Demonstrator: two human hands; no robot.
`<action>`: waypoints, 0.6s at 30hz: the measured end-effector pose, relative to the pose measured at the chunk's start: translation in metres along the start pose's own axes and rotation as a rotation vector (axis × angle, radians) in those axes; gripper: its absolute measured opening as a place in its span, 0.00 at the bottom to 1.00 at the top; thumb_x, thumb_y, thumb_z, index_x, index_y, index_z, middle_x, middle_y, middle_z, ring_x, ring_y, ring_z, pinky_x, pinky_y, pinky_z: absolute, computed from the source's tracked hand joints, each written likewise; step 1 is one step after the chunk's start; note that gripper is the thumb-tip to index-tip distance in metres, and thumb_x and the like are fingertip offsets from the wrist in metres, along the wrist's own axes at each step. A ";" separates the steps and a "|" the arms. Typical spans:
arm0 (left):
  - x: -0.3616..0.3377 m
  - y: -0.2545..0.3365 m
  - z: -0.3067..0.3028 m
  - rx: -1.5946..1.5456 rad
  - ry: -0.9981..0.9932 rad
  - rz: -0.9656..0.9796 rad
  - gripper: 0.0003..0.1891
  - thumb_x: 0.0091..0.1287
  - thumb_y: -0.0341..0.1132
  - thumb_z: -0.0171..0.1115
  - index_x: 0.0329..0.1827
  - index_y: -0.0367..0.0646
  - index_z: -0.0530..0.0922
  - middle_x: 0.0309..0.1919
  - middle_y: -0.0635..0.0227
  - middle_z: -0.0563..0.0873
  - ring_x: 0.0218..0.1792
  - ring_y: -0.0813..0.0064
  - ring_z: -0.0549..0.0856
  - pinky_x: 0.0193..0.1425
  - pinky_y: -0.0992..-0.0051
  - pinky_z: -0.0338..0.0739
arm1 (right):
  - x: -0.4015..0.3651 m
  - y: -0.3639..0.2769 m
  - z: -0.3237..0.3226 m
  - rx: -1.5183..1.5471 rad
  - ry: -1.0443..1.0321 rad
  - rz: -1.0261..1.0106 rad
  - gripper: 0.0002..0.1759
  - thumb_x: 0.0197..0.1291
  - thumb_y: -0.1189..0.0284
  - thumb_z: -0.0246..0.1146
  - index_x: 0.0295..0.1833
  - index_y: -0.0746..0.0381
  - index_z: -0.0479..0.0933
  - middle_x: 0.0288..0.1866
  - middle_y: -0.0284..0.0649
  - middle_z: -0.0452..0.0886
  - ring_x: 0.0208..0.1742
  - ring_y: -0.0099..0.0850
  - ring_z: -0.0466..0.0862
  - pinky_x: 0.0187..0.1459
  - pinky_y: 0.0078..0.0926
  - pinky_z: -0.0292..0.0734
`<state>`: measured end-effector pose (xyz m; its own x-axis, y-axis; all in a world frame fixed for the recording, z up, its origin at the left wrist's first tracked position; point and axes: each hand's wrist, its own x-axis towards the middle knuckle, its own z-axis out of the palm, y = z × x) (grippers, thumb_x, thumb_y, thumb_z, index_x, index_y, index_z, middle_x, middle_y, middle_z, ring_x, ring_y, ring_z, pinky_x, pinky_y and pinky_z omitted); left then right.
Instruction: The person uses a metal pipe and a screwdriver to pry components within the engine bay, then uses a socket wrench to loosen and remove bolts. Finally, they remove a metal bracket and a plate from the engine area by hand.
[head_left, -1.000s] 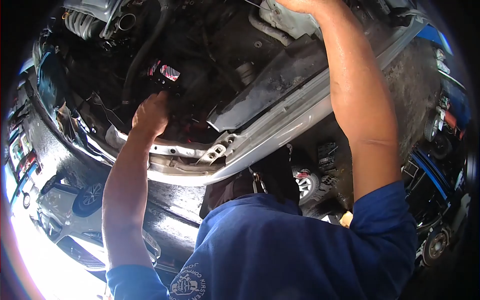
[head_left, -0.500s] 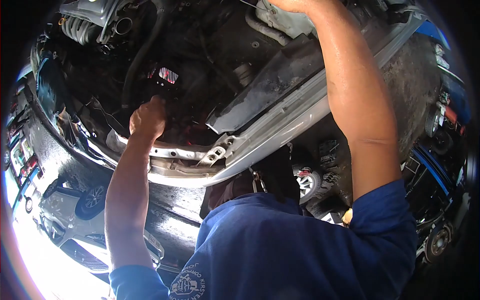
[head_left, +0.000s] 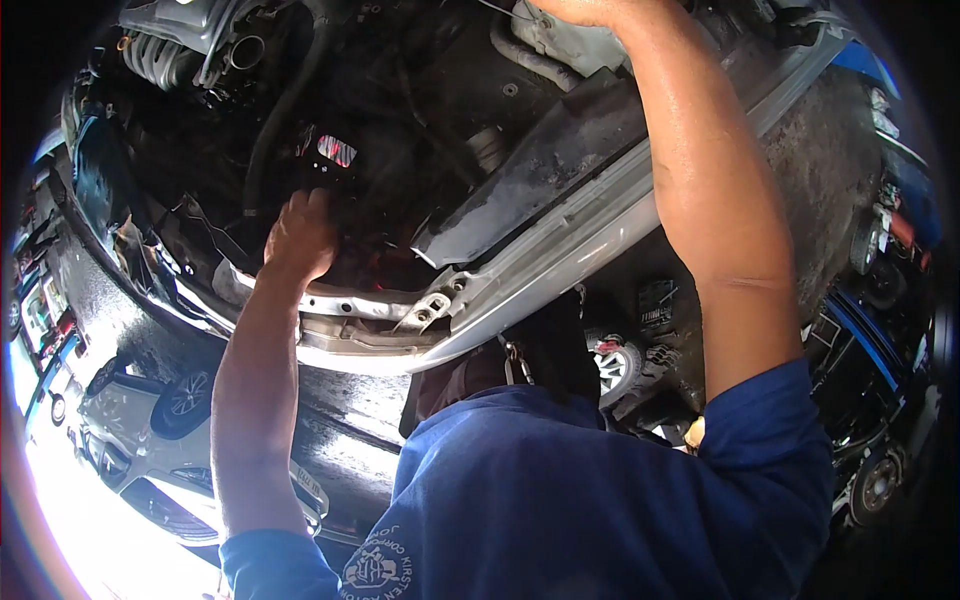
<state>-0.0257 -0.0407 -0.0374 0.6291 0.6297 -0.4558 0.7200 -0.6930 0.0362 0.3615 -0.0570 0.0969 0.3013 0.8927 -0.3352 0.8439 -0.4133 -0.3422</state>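
My left hand (head_left: pixel 302 237) reaches into the dark engine bay, just behind the front crossmember (head_left: pixel 350 306). Its fingers are curled closed, and whatever they grip is lost in shadow. My right arm stretches along the fender to the far side of the bay. Only part of my right hand (head_left: pixel 575 10) shows at the top edge, beside a whitish plastic reservoir (head_left: pixel 575 45); its fingers are out of frame. A dark hose (head_left: pixel 275 135) runs down near my left hand. Beyond that hand, a small bright opening (head_left: pixel 337 151) shows in the bay.
A silver fender edge (head_left: pixel 590 235) slants across the bay's right side, with a grey panel (head_left: pixel 530 170) inside it. An engine part with a ribbed duct (head_left: pixel 160 62) sits upper left. Behind at lower left stands a silver car (head_left: pixel 150 440); a wheel (head_left: pixel 618 370) lies near the floor.
My left hand has shifted slightly to the right and turned a little, its fingers still curled. My right arm stays nearly where it was.
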 end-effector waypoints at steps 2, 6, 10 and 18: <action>0.002 0.001 -0.001 -0.057 -0.012 0.024 0.11 0.69 0.36 0.54 0.51 0.43 0.74 0.40 0.48 0.87 0.46 0.43 0.87 0.52 0.50 0.81 | -0.004 0.003 -0.001 0.008 0.019 -0.041 0.19 0.61 0.61 0.65 0.46 0.68 0.84 0.46 0.56 0.85 0.50 0.49 0.85 0.53 0.44 0.79; 0.010 0.012 -0.023 0.050 -0.309 -0.232 0.13 0.67 0.35 0.57 0.52 0.42 0.74 0.43 0.45 0.87 0.48 0.43 0.86 0.54 0.50 0.81 | 0.002 0.003 0.002 -0.015 -0.006 -0.034 0.19 0.61 0.60 0.65 0.45 0.68 0.84 0.46 0.57 0.85 0.50 0.50 0.85 0.52 0.44 0.79; 0.010 0.010 -0.024 -0.014 -0.303 -0.290 0.12 0.65 0.34 0.58 0.50 0.41 0.77 0.44 0.45 0.87 0.49 0.43 0.86 0.54 0.51 0.82 | -0.004 0.003 0.000 0.000 0.018 -0.075 0.20 0.62 0.60 0.65 0.44 0.68 0.84 0.45 0.56 0.85 0.50 0.50 0.85 0.52 0.44 0.79; 0.016 0.020 -0.027 -0.077 -0.363 -0.278 0.12 0.64 0.32 0.58 0.48 0.41 0.82 0.49 0.47 0.86 0.53 0.46 0.85 0.57 0.53 0.82 | -0.012 -0.011 -0.006 0.052 0.028 -0.018 0.19 0.63 0.60 0.65 0.47 0.67 0.83 0.46 0.53 0.86 0.48 0.49 0.85 0.50 0.43 0.78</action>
<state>0.0063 -0.0350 -0.0196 0.2753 0.6153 -0.7386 0.8751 -0.4785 -0.0724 0.3513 -0.0625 0.1100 0.2995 0.9043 -0.3041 0.8251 -0.4056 -0.3933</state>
